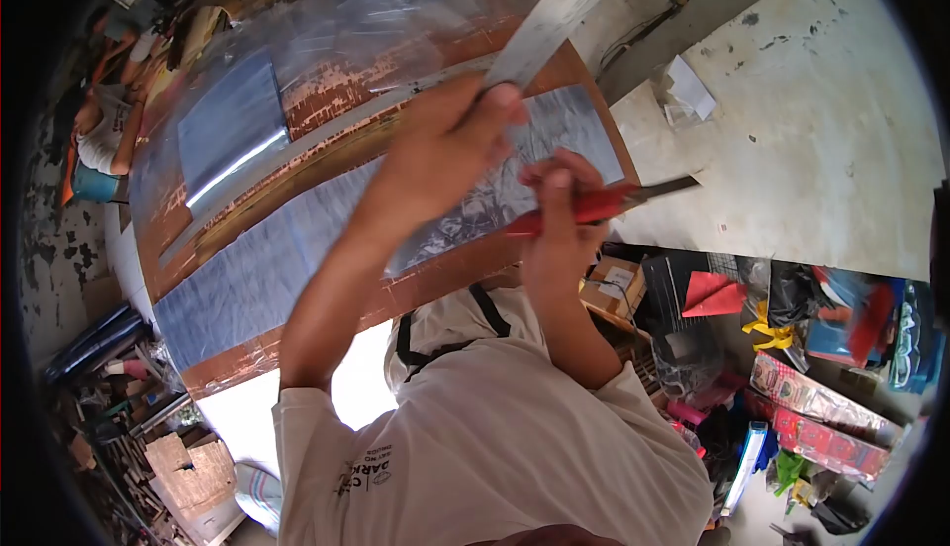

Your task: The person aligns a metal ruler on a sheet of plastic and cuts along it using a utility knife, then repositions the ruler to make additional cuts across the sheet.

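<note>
Over the table [455,274], our left fingers [505,102] grip the metal ruler [564,26], right fingers [559,182] the red cutter [600,205]. Probably cutting prep; next move needs the ruler steady against the grey sheet [257,289] lying below.

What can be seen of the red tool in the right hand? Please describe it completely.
The red tool has a bright red, smooth handle, perhaps plastic, and a narrow, dark grey blade that looks like metal. Red shows on both sides of the thumb of the right hand, which grips it and hides its middle. It lies aslant, blade pointing outward to the right, seen against the pale board. Blur hides whether the handle is one piece or two, and the blade's exact edge.
</note>
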{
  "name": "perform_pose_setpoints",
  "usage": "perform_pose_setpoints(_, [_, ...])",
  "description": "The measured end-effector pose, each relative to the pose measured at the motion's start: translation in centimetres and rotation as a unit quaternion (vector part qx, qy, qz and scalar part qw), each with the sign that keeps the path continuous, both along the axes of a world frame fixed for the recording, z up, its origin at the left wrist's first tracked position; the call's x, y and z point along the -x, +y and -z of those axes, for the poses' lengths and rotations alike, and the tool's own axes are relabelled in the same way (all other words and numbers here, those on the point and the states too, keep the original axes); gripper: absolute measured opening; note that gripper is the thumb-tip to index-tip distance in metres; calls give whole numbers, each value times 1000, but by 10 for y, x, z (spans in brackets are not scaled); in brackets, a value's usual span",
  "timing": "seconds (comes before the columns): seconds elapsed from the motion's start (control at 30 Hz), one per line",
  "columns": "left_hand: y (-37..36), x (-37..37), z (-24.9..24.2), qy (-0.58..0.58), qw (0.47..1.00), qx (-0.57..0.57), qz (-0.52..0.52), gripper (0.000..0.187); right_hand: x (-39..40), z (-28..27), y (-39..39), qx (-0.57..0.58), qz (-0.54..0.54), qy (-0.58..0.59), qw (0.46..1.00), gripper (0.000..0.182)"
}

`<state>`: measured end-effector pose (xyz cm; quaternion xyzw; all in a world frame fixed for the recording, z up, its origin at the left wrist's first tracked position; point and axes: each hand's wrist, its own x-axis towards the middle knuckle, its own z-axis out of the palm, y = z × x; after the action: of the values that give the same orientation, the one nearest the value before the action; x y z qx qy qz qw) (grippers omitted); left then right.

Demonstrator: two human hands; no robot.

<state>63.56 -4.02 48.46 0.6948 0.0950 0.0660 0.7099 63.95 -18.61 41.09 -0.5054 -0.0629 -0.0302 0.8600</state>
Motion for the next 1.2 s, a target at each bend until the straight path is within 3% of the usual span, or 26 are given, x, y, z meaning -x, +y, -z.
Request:
perform_pose_setpoints(0.03, [16, 5, 2, 19, 994, -107, 24, 39, -3, 1, -13, 2, 2, 0, 1000, 25])
perform_pose_setpoints(0.1, [36, 26, 5, 44, 989, -141, 18, 38, -12, 9, -45, 23, 80, 63, 995, 21])
perform_pose_setpoints(0.17, [49, 49, 29, 32, 971, -232, -36, 35, -24, 31, -75, 81, 115, 94, 986, 19])
perform_pose_setpoints(0.23, [65, 71, 64, 48, 935, -352, -13, 35, -36, 63, -109, 142, 146, 125, 971, 17])
perform_pose_setpoints(0.3, [67, 87, 96, 91, 932, -350, -8, 35, -53, 100, -141, 266, 201, 79, 940, 15])
perform_pose_setpoints(0.37, [67, 102, 126, 135, 928, -347, -4, 34, -67, 119, -160, 290, 203, 51, 934, 17])
perform_pose_setpoints(0.43, [64, 110, 150, 161, 902, -399, -4, 29, -82, 134, -175, 409, 208, 17, 889, 18])
perform_pose_setpoints(0.5, [57, 112, 164, 162, 898, -410, -5, 27, -101, 153, -187, 452, 218, 4, 865, 18])
perform_pose_setpoints(0.67, [33, 95, 184, 190, 883, -428, 12, 20, -158, 170, -202, 573, 105, -38, 812, 22])
perform_pose_setpoints(0.77, [20, 81, 196, 174, 905, -387, 2, 20, -187, 173, -201, 599, 53, -36, 798, 30])
perform_pose_setpoints(0.97, [-1, 68, 212, 68, 873, -482, -9, 21, -225, 174, -200, 639, -77, -65, 763, 29])
perform_pose_setpoints(1.2, [-25, 65, 217, 66, 836, -544, -27, 20, -229, 164, -194, 579, -139, -53, 802, 22])
